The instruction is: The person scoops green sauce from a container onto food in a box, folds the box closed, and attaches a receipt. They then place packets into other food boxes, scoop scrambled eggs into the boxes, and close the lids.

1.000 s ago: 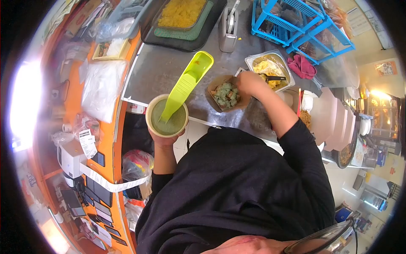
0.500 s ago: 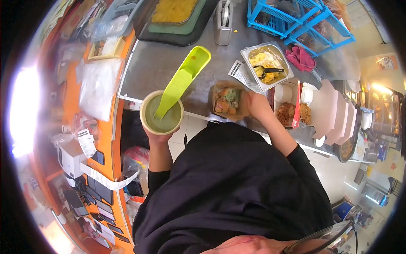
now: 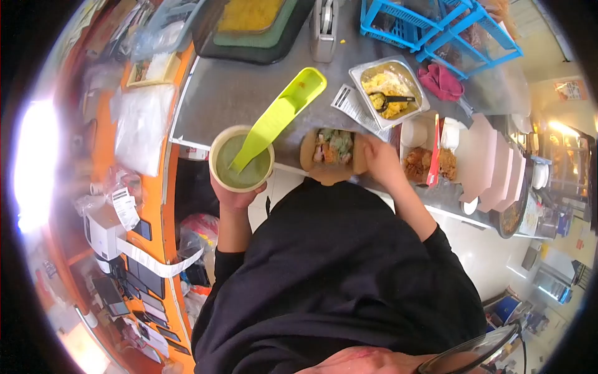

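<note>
My left hand is wrapped round a round cream tub of pale green sauce. A lime-green scoop stands in the sauce, leaning up to the right. My right hand is closed on the right edge of a brown paper food box at the counter's front edge. In the box lies food in pieces, partly covered with pale green sauce. Behind my right hand is a metal tray with yellow food and a black spoon. A printed slip lies beside it.
Open boxes with fried food stand right of my right hand. Blue baskets, a pink cloth and a tape dispenser are at the back. Left are a dark tray and an orange counter.
The food box has tilted and shifted slightly left in my right hand, showing more of its food. The tub has moved slightly right, and the scoop's raised end leans further right.
</note>
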A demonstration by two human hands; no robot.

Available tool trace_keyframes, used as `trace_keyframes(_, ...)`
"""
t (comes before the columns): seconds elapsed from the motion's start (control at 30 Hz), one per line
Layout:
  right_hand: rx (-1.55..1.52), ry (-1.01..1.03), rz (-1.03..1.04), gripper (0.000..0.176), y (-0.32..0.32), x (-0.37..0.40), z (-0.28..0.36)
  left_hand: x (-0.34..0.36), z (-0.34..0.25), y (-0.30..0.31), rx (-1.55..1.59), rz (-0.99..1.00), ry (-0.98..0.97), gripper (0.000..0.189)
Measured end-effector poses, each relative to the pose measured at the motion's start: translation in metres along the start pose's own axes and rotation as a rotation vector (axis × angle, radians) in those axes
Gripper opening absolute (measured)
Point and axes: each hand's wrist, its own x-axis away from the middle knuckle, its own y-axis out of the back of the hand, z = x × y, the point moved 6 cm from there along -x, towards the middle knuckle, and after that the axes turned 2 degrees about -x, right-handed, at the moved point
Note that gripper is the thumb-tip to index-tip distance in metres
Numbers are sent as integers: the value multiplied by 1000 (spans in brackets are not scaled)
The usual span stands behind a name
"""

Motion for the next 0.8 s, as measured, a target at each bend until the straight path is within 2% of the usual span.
trace_keyframes(0.1, 8, -129, 131, 26, -25, -10, -35, 2, 0, 13, -39, -19, 20, 68)
trace_keyframes(0.2, -5, -55, 89, 27, -14, -14, -23, -10, 1, 6, -20, 9, 29, 68)
trace_keyframes(0.3, -48, -118, 137, 26, -22, -10, -27, -3, 5, -1, -2, -8, 40, 69)
trace_keyframes(0.37, -10, -91, 159, 26, -17, -10, -20, -11, 1, 7, -131, -44, -21, 69)
trace_keyframes(0.4, -11, -66, 80, 26, -4, -6, -4, -9, -4, 15, -263, -105, -58, 69)
trace_keyframes(0.5, 74, -71, 112, 27, -30, -17, -41, -5, 0, 24, -258, -134, -30, 71)
trace_keyframes(0.53, 129, -94, 216, 27, -22, -16, -28, -12, 6, -1, -138, -69, 17, 72)
trace_keyframes(0.57, 95, -89, 196, 27, -12, -21, -17, -13, 11, -15, -16, -14, 61, 72)
trace_keyframes(0.63, 5, -114, 173, 28, -7, -17, -6, -7, 11, -3, -109, -88, 50, 72)
trace_keyframes(0.67, 36, -118, 194, 39, -20, -21, -30, -8, 9, 1, -160, -113, 44, 72)
trace_keyframes(0.77, 129, -193, 137, 60, 21, -11, 18, -12, 18, -14, -18, -206, 40, 60)
trace_keyframes(0.8, -57, -35, 35, 68, 32, -13, 34, -14, 23, -25, 60, 37, 101, 62)
